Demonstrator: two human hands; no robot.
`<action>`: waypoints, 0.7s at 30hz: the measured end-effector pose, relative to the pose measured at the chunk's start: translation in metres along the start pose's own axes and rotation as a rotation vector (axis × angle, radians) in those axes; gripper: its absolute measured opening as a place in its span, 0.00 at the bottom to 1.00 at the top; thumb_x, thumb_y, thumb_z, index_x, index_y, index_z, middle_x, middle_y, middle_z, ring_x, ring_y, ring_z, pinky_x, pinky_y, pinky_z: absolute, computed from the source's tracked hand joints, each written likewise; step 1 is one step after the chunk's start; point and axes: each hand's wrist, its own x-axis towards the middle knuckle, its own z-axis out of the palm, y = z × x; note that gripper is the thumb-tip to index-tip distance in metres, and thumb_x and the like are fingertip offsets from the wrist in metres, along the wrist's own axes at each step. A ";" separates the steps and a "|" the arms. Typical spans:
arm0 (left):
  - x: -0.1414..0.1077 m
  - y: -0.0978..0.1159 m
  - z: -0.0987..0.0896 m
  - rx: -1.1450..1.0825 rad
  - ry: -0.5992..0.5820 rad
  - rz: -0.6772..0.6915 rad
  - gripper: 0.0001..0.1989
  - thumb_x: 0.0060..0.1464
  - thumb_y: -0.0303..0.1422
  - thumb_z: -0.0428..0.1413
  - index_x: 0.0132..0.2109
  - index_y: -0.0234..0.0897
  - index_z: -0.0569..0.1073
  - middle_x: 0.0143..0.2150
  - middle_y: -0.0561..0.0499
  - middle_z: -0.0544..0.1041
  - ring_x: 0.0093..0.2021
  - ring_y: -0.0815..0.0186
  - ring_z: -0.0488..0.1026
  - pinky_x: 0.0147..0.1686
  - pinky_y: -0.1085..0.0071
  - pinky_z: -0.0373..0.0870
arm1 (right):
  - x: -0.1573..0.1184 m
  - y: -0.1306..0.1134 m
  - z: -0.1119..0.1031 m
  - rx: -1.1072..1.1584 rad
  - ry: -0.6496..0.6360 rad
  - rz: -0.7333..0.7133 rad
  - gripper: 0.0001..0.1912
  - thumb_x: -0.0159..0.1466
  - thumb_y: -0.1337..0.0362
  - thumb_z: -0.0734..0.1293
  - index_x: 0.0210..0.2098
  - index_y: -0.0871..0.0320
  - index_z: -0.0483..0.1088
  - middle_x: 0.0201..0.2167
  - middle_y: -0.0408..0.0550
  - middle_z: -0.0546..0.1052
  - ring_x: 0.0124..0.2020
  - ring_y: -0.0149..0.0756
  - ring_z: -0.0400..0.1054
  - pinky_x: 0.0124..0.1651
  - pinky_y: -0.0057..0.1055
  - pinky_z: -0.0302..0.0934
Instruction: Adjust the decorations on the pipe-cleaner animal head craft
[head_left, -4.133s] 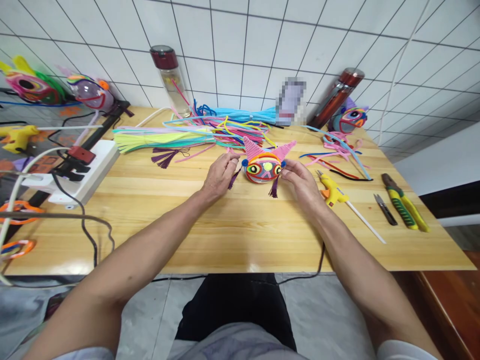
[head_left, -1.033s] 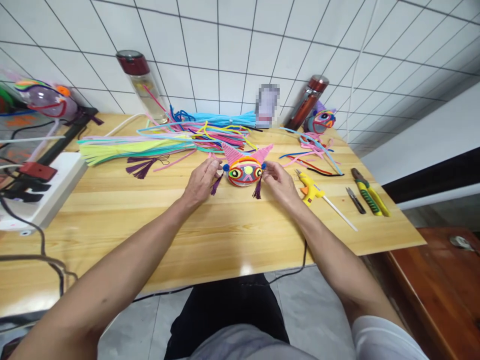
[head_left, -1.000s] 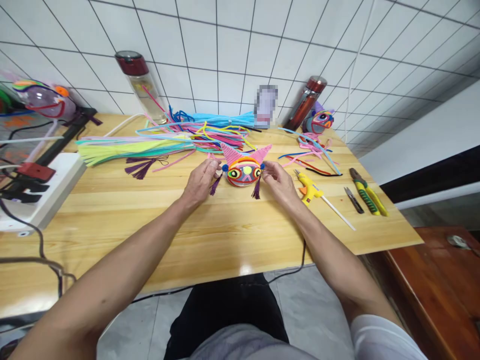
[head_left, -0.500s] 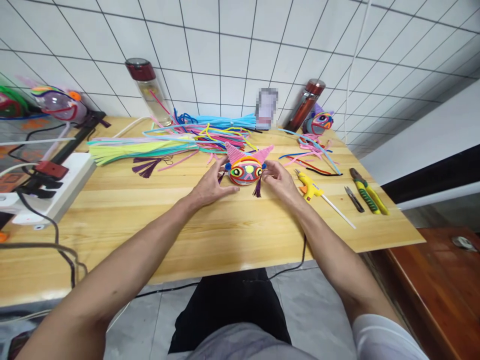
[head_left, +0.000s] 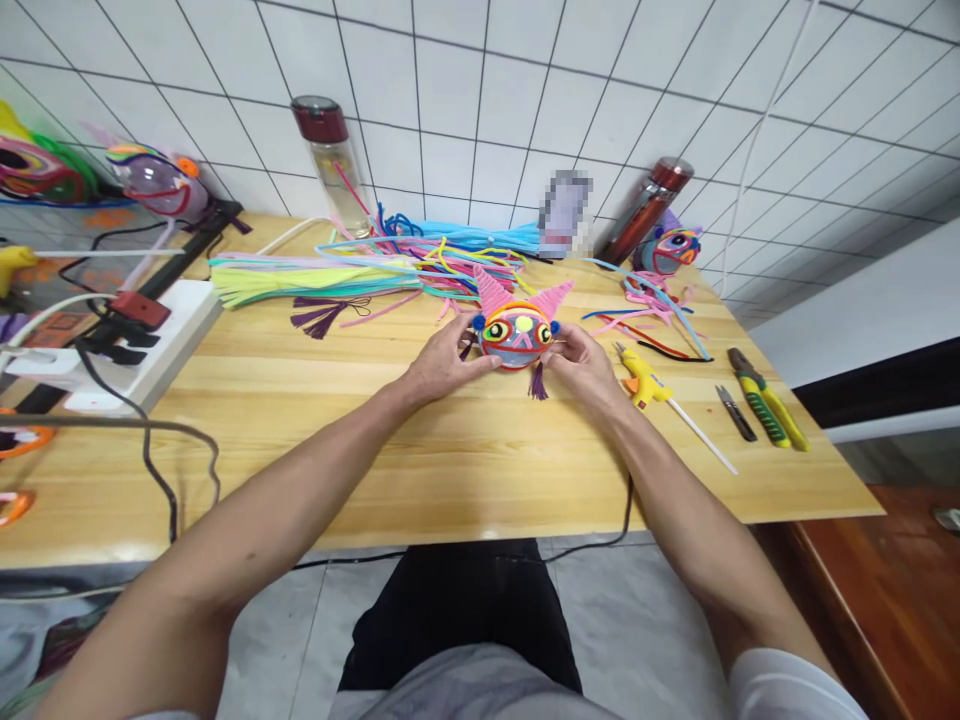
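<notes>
Between my two hands is a clear ball with a pipe-cleaner face (head_left: 516,345). It has pink pointed ears, yellow-ringed eyes, red and orange outlines and blue pompoms at the sides. My left hand (head_left: 448,358) grips its left side, thumb along the lower front and fingers partly hidden behind. On the other side, my right hand (head_left: 579,362) has its thumb and curled fingers against the ball's edge. A purple tassel (head_left: 538,382) hangs by the right fingers. Another dark tassel, mostly hidden, shows by the left fingers. The ball is on or just over the wooden table (head_left: 450,480).
Pipe cleaners (head_left: 322,280) lie behind, with a loose purple tassel (head_left: 321,315). To the right are a yellow glue gun (head_left: 643,378), small snips (head_left: 735,412) and pliers (head_left: 766,398). Two bottles (head_left: 341,180) stand by the wall. A power strip (head_left: 161,335) with cords is left.
My view has turned a little left. The ball has tilted back, showing more of its clear lower front. My left thumb has come up against it, and both hands have closed in.
</notes>
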 end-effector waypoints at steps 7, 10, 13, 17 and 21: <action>0.001 0.001 -0.002 -0.059 -0.015 -0.008 0.33 0.57 0.48 0.67 0.63 0.37 0.72 0.62 0.43 0.79 0.59 0.54 0.78 0.62 0.59 0.73 | -0.002 -0.006 0.002 0.034 -0.002 0.018 0.26 0.56 0.50 0.81 0.50 0.50 0.78 0.49 0.47 0.86 0.52 0.47 0.80 0.63 0.49 0.72; 0.001 0.004 -0.002 -0.035 -0.006 -0.007 0.33 0.57 0.49 0.66 0.62 0.37 0.72 0.60 0.43 0.79 0.56 0.55 0.77 0.59 0.60 0.74 | -0.003 -0.008 0.004 0.030 -0.019 0.019 0.23 0.57 0.52 0.80 0.49 0.51 0.79 0.50 0.47 0.85 0.54 0.48 0.79 0.64 0.49 0.71; 0.000 0.008 -0.002 0.054 0.013 -0.003 0.35 0.54 0.50 0.68 0.62 0.37 0.71 0.56 0.44 0.79 0.50 0.57 0.77 0.52 0.61 0.75 | -0.003 -0.010 0.005 0.025 -0.030 0.035 0.22 0.57 0.55 0.79 0.50 0.50 0.78 0.52 0.48 0.85 0.56 0.49 0.78 0.62 0.48 0.72; -0.003 0.013 0.001 0.145 0.062 0.016 0.38 0.52 0.48 0.69 0.64 0.36 0.70 0.54 0.45 0.77 0.45 0.60 0.74 0.47 0.63 0.74 | -0.003 -0.010 0.005 0.028 -0.040 0.066 0.22 0.58 0.57 0.77 0.52 0.50 0.77 0.52 0.48 0.85 0.55 0.48 0.78 0.57 0.45 0.73; -0.004 0.016 0.004 0.174 0.090 0.030 0.39 0.52 0.48 0.70 0.65 0.36 0.70 0.55 0.44 0.76 0.48 0.60 0.73 0.48 0.64 0.74 | -0.002 -0.007 0.003 0.034 -0.051 0.081 0.23 0.58 0.58 0.77 0.52 0.50 0.77 0.50 0.47 0.85 0.53 0.47 0.79 0.53 0.43 0.74</action>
